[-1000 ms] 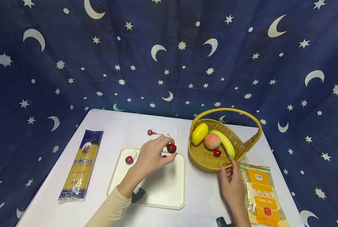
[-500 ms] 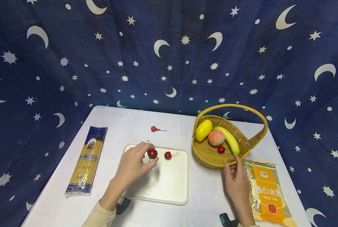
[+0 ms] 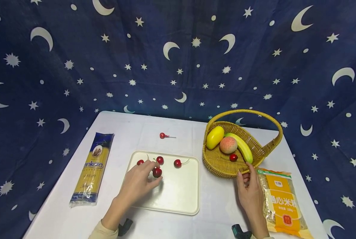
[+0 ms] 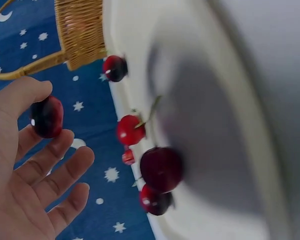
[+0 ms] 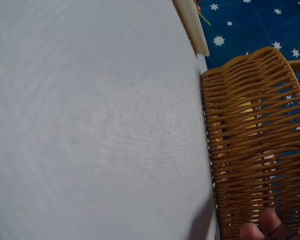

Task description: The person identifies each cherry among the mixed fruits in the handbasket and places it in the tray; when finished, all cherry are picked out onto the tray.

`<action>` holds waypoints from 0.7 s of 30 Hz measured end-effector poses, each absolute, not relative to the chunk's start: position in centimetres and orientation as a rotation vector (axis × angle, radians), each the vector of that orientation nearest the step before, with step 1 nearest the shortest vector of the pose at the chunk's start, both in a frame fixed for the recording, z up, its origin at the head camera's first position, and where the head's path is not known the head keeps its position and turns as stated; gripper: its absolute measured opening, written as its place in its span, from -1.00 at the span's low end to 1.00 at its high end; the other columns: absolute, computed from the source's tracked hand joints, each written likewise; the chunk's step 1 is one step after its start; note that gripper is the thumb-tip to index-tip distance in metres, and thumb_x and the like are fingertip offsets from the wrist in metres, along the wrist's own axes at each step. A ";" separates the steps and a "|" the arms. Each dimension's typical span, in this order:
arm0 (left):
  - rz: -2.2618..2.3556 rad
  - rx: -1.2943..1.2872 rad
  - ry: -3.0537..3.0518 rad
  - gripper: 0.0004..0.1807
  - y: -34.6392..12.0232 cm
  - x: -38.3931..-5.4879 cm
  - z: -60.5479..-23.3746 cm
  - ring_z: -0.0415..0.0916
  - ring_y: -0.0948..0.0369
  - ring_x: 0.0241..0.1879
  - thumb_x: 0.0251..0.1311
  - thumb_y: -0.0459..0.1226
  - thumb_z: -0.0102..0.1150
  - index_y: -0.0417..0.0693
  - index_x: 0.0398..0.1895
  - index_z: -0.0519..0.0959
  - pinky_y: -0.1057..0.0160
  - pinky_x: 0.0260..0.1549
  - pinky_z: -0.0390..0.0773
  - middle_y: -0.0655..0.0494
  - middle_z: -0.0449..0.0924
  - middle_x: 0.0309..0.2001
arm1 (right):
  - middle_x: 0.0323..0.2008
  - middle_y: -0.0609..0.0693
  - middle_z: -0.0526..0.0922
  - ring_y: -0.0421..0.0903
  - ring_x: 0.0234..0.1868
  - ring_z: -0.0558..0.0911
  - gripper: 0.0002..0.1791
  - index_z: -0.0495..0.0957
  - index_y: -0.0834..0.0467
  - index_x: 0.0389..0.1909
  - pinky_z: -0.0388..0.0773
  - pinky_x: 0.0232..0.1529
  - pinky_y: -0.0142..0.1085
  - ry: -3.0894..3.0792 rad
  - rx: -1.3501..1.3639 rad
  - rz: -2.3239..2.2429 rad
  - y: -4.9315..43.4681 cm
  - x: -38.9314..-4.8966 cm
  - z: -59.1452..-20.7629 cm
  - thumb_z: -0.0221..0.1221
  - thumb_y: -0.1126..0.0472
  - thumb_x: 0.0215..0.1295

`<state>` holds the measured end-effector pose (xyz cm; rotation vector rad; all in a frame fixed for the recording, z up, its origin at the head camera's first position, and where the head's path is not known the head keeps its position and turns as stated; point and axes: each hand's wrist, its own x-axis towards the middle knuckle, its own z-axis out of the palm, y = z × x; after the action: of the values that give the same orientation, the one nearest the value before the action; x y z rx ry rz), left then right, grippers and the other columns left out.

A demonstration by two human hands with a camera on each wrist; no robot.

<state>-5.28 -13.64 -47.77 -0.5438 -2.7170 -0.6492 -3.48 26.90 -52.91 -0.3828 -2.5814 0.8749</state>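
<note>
In the head view my left hand [image 3: 139,181] pinches a dark red cherry [image 3: 157,172] between thumb and fingertips over the cream tray [image 3: 178,202]. The left wrist view shows that cherry [image 4: 47,116] between thumb and index finger, the other fingers spread. Other cherries lie along the tray's far side, one [image 3: 177,163] with its stem to the right, another [image 3: 159,160] just behind the held one, and one [image 3: 140,162] partly behind my hand. My right hand [image 3: 250,194] grips the near rim of the wicker basket [image 3: 218,169]; its fingertips [image 5: 270,220] touch the weave.
Inside the basket are a yellow mango-like fruit [image 3: 215,137], a peach [image 3: 228,145], a banana [image 3: 240,146] and a cherry [image 3: 233,157]. A lollipop [image 3: 163,135] lies behind the tray. Packs of pasta [image 3: 92,169] and noodles [image 3: 282,202] flank the sides.
My left hand has carried its cherry leftward, then slightly nearer me, bringing the cherries behind it into view. The right hand stays on the basket rim. The head view has shifted slightly.
</note>
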 end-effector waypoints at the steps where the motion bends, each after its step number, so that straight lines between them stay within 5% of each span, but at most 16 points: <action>1: -0.645 -0.550 -2.728 -0.65 -13.6 -5.2 -48.1 0.22 0.42 -0.52 0.01 -0.06 0.63 0.18 -0.19 0.65 0.43 -0.48 0.28 0.35 0.57 -0.43 | -0.19 0.07 0.58 -0.09 -0.26 0.48 -0.41 0.34 0.04 0.55 0.34 -0.29 -0.39 -2.580 -0.383 0.879 26.9 -3.5 -52.9 0.17 0.06 0.58; 21: -0.462 -0.699 -2.869 -0.69 -13.7 -4.1 -51.4 0.34 0.35 -0.32 0.00 -0.03 0.63 0.19 -0.23 0.71 0.15 -0.07 0.51 0.36 0.60 -0.35 | -0.18 0.08 0.57 -0.06 -0.24 0.50 -0.40 0.33 0.04 0.55 0.34 -0.29 -0.35 -2.589 -0.384 0.884 27.0 -3.5 -52.9 0.17 0.08 0.58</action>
<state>-4.10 -13.75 -51.37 -0.6994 -2.8693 -0.4622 -3.47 26.99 -52.94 -0.3838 -2.5888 0.8840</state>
